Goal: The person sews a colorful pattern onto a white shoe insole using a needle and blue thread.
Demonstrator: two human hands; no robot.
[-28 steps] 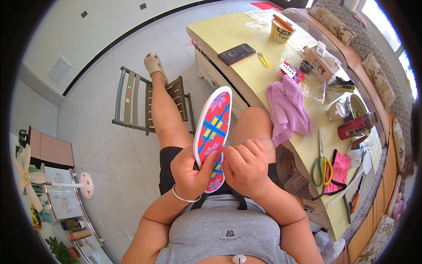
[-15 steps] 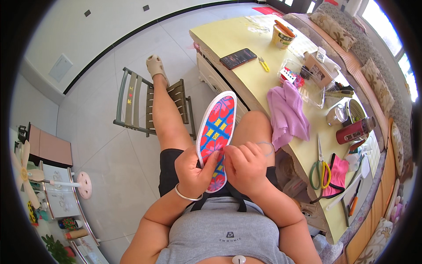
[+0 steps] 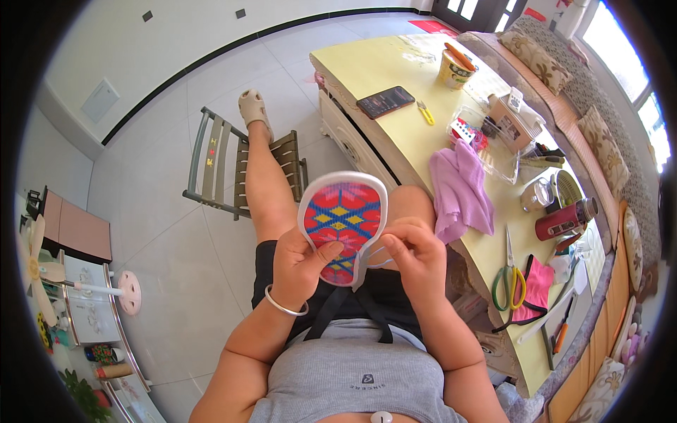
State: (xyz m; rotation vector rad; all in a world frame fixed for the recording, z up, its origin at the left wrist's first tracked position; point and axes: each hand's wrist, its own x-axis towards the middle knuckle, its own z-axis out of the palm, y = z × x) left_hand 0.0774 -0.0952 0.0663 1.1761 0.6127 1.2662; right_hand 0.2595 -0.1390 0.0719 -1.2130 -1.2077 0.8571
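Note:
An embroidered insole (image 3: 343, 215) is tilted up above my lap. White edging surrounds its red, blue, pink and yellow stitched pattern. My left hand (image 3: 300, 262) grips its left side, thumb on the patterned face and the other fingers behind. At its right edge my right hand (image 3: 415, 254) is closed in a pinch; what sits between its fingertips is too small to make out. A light blue thread (image 3: 383, 264) trails between the insole and my right hand.
On the yellow-topped table (image 3: 360, 63) at my right lie a phone (image 3: 385, 102), yellow snips (image 3: 426, 113), a purple cloth (image 3: 462, 189), scissors (image 3: 509, 278) and a red flask (image 3: 564, 218). A folding chair (image 3: 275, 169) stands ahead, with a fan (image 3: 130, 292) at left.
The insole has tilted and turned, so its upper end looks broader and lower. My right hand has moved slightly right and turned, its thumb now showing.

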